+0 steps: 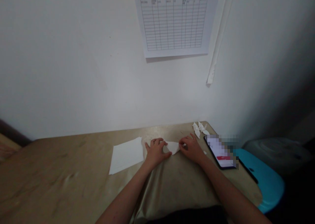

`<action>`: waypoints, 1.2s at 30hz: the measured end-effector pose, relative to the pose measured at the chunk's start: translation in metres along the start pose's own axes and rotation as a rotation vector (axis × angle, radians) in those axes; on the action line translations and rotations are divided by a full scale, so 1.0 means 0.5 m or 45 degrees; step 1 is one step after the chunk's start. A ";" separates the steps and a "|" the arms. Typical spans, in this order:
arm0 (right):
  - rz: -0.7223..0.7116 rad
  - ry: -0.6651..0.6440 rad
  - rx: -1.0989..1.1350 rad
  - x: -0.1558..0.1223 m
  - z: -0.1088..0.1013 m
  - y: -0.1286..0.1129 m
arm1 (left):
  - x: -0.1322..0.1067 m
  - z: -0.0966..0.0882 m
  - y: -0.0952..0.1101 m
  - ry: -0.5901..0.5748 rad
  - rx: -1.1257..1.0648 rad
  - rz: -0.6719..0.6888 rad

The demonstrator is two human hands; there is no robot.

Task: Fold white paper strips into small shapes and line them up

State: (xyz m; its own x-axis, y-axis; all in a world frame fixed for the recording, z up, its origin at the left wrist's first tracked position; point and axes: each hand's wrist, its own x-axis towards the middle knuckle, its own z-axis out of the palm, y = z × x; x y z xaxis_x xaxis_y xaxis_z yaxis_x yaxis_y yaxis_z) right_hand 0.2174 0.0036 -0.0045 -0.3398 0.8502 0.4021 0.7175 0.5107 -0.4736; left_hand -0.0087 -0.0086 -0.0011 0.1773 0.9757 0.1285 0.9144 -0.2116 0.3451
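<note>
A small folded piece of white paper point(173, 147) lies on the tan table point(73, 171), near the wall. My left hand point(155, 151) rests at its left side, fingers curled, thumb tip touching the paper's lower edge. My right hand point(191, 147) is at its right side, fingers bent and pinching the paper's right corner. A flat stack of white paper sheets point(126, 155) lies just left of my left hand.
Several small folded white paper figures point(200, 128) sit at the table's far right corner. A phone point(220, 151) with a lit screen lies right of my right hand. A turquoise stool seat point(263, 178) stands beyond the table's right edge. A printed grid sheet point(174, 22) hangs on the wall.
</note>
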 end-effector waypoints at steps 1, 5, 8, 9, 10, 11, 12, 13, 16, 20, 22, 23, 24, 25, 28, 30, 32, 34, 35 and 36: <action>-0.001 -0.001 -0.003 0.000 0.001 -0.001 | -0.001 0.001 0.003 -0.004 -0.004 -0.006; -0.012 -0.007 -0.021 0.000 0.006 0.000 | -0.003 0.000 0.010 -0.040 0.002 -0.018; -0.017 -0.013 -0.050 -0.001 0.008 0.002 | -0.004 -0.003 0.015 -0.071 0.016 -0.029; -0.015 -0.013 -0.059 -0.001 0.009 0.002 | -0.004 -0.005 0.016 -0.079 0.018 -0.033; -0.011 -0.012 -0.065 -0.001 0.010 0.002 | -0.005 -0.006 0.018 -0.086 0.018 -0.034; -0.005 -0.009 -0.069 0.000 0.012 0.002 | -0.005 -0.007 0.020 -0.090 0.016 -0.035; 0.001 -0.004 -0.070 0.001 0.014 0.001 | -0.006 -0.008 0.022 -0.091 0.011 -0.036; 0.009 0.004 -0.071 0.003 0.017 0.000 | -0.006 -0.009 0.023 -0.092 0.006 -0.035; 0.041 0.025 -0.090 0.007 0.030 -0.003 | -0.005 -0.009 0.026 -0.093 -0.004 -0.046; 0.120 0.028 -0.151 0.011 0.045 -0.009 | -0.003 -0.006 0.026 -0.098 -0.007 -0.061; 0.158 0.020 -0.170 0.011 0.049 -0.012 | -0.002 -0.005 0.025 -0.093 -0.017 -0.059; 0.168 0.016 -0.175 0.011 0.050 -0.013 | -0.002 -0.004 0.024 -0.090 -0.021 -0.059; 0.172 0.012 -0.180 0.011 0.051 -0.014 | -0.002 -0.002 0.023 -0.087 -0.023 -0.056; 0.172 0.007 -0.186 0.011 0.051 -0.015 | -0.002 -0.001 0.022 -0.084 -0.023 -0.053; 0.181 0.005 -0.214 0.011 0.052 -0.017 | -0.001 0.003 0.019 -0.075 -0.026 -0.046; 0.191 0.009 -0.230 0.011 0.053 -0.019 | -0.001 0.006 0.017 -0.068 -0.038 -0.043; 0.199 0.011 -0.240 0.011 0.054 -0.021 | 0.001 0.008 0.016 -0.063 -0.047 -0.035; 0.207 0.006 -0.249 0.011 0.054 -0.024 | 0.002 0.010 0.016 -0.061 -0.046 -0.034; 0.209 0.005 -0.253 0.011 0.053 -0.025 | 0.002 0.010 0.016 -0.061 -0.043 -0.037; 0.212 0.005 -0.255 0.012 0.053 -0.026 | 0.003 0.011 0.016 -0.061 -0.039 -0.043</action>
State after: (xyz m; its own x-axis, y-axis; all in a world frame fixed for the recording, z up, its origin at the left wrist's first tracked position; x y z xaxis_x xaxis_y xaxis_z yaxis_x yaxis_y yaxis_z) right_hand 0.1900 0.0053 -0.0168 -0.2049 0.9196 0.3350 0.8697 0.3281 -0.3688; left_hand 0.0008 -0.0085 -0.0034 0.1646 0.9837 0.0720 0.9087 -0.1796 0.3769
